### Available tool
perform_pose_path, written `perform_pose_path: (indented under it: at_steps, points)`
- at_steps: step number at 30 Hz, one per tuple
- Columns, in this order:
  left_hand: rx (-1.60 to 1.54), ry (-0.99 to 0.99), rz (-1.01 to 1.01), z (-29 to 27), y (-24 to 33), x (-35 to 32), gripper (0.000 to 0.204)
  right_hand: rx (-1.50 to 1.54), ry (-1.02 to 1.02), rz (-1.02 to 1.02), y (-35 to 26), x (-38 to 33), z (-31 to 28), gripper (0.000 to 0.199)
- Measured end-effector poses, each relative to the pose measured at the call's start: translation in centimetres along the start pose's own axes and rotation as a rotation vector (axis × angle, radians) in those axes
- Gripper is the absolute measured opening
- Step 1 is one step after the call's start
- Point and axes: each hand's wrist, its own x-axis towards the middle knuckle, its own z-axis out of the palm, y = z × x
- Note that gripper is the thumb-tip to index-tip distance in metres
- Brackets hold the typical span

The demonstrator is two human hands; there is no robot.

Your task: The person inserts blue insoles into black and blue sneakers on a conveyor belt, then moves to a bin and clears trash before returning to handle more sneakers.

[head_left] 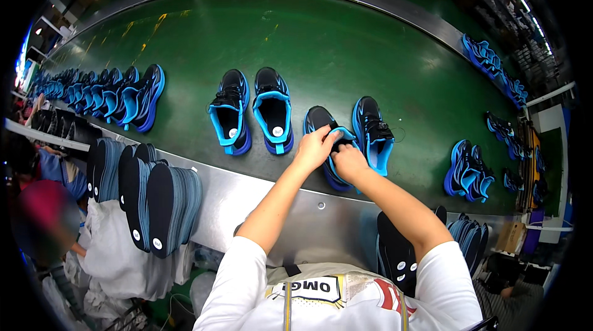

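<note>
A black and blue sneaker (317, 116) stands on the green belt in front of me, toe pointing away. My left hand (315, 147) is closed on the collar of its opening, thumb and fingers at the rim. My right hand (349, 162) has curled fingers dipping into the same opening; their tips, and anything they pinch, are hidden. Just right of it is a second sneaker (370, 122), its bright blue lining facing me. To the left, two more sneakers, a left one (231, 93) and a right one (272, 84), each show a white round sticker inside.
A long row of sneakers (148, 99) lines the left of the green belt (309, 34). Another pair (463, 173) stands at right. Stacked dark insoles (167, 207) lean by the metal edge (216, 192), and more insoles (392, 244) are at the right. Another person (52, 201) is at far left.
</note>
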Motion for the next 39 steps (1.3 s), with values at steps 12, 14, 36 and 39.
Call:
perform_pose_path:
  at_steps: [12, 14, 36, 39]
  points:
    - [0.003, -0.042, 0.017, -0.3, 0.0, 0.5, 0.027, -0.379, -0.581, -0.183, 0.1, 2.2, -1.4, 0.031]
    - [0.008, -0.024, 0.038, 0.0, -0.4, 0.7, 0.028, -0.39, -0.532, -0.269, 0.6, 2.5, -1.4, 0.027]
    - [0.46, 0.03, 0.297, 1.5, 0.3, -0.9, 0.033, 0.409, 0.601, -0.036, -0.1, -10.8, 1.1, 0.017]
    - [0.406, 0.022, 0.401, 1.3, 1.5, -3.7, 0.035, 0.442, 0.528, -0.036, -0.3, -13.3, 3.5, 0.017]
